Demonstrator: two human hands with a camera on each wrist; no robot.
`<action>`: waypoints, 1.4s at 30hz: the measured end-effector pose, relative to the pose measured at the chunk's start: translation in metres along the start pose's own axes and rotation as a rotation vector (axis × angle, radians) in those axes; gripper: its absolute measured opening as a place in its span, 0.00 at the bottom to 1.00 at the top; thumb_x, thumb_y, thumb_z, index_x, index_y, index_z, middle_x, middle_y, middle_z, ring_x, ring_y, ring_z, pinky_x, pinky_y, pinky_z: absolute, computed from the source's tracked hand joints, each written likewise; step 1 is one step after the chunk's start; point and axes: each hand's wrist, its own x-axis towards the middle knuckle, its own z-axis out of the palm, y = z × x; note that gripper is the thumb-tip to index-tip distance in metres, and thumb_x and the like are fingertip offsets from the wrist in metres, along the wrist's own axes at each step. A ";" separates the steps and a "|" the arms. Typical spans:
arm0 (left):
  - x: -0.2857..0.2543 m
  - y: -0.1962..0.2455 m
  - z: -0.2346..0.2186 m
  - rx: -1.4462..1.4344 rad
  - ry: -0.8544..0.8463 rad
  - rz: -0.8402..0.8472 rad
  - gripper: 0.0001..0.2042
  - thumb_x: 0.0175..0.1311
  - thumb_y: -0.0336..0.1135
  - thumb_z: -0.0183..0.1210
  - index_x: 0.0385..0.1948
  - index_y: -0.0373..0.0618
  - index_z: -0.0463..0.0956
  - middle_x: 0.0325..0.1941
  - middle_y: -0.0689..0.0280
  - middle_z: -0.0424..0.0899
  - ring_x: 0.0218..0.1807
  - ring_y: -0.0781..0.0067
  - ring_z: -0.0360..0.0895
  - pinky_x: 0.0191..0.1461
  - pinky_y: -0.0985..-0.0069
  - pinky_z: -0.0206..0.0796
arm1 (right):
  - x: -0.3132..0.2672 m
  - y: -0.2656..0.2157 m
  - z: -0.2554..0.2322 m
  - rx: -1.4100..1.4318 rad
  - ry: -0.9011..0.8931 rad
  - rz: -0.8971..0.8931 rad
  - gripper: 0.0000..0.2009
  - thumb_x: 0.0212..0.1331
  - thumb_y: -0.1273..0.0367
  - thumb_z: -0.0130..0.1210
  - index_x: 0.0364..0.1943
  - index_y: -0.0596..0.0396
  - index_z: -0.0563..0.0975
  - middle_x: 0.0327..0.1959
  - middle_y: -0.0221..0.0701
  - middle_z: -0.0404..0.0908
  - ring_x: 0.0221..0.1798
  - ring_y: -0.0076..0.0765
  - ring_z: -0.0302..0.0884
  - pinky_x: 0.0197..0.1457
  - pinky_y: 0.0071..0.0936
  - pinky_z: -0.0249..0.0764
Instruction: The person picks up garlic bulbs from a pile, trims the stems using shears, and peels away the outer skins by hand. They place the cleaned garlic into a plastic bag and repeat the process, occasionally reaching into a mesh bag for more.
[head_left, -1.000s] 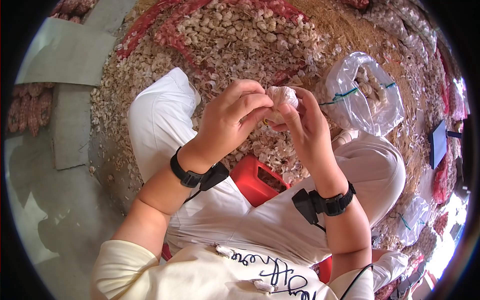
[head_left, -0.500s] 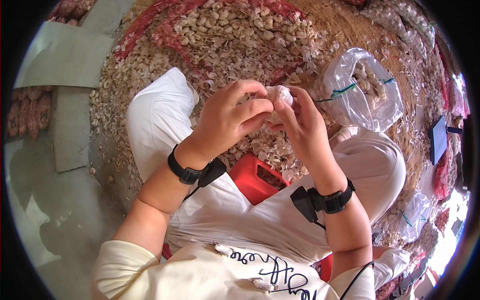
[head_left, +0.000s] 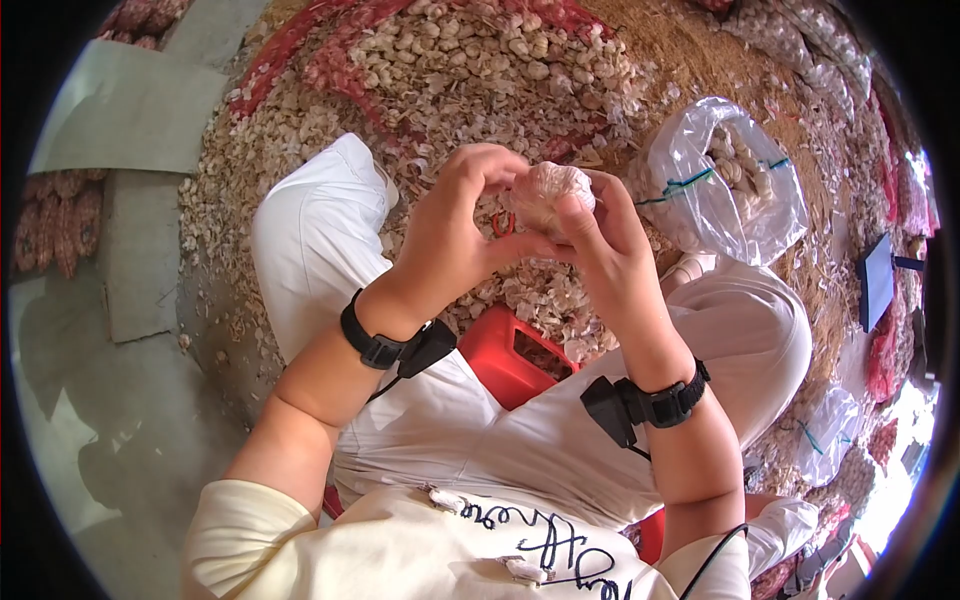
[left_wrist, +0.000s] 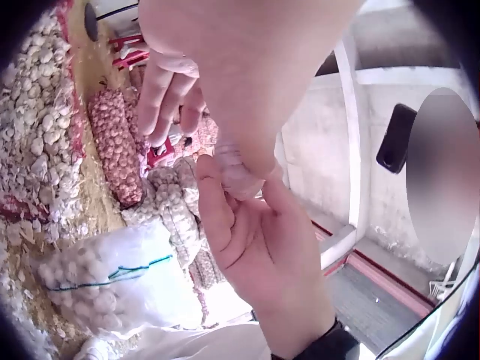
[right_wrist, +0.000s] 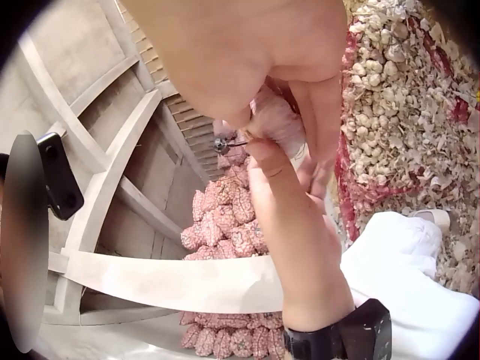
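A whole garlic bulb [head_left: 556, 190] with pinkish-white papery skin is held up between both hands above the lap. My right hand [head_left: 612, 235] grips it, thumb across the near side and fingers behind. My left hand [head_left: 440, 225] is spread wide at its left: fingertips by the upper edge, thumb stretched along the underside. In the left wrist view the loose fingers [left_wrist: 169, 101] of the left hand hang apart from the bulb [left_wrist: 236, 172]. The right wrist view shows the left thumb upright against the bulb [right_wrist: 276, 124], partly hidden by the right hand. A small orange-red loop [head_left: 503, 222] shows inside the left hand's gap.
Beyond the knees lies a heap of garlic bulbs [head_left: 450, 50] and loose skins, edged with red mesh. A clear plastic bag [head_left: 690, 200] of garlic stands by the right knee. Between the thighs is a red plastic stool [head_left: 495, 360]. Filled mesh sacks [right_wrist: 225, 217] are stacked behind.
The left fingers, pinched close at the bulb before, have opened out and lifted, with the thumb swung below it. More of the bulb shows; the right hand keeps its grip.
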 end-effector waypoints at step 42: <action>0.000 0.005 -0.019 -0.703 -0.317 -0.515 0.18 0.75 0.40 0.43 0.59 0.42 0.69 0.38 0.74 0.77 0.29 0.89 0.63 0.34 0.89 0.59 | -0.001 -0.004 -0.001 0.245 -0.182 0.102 0.23 0.72 0.55 0.41 0.56 0.63 0.64 0.44 0.39 0.77 0.44 0.35 0.80 0.42 0.30 0.81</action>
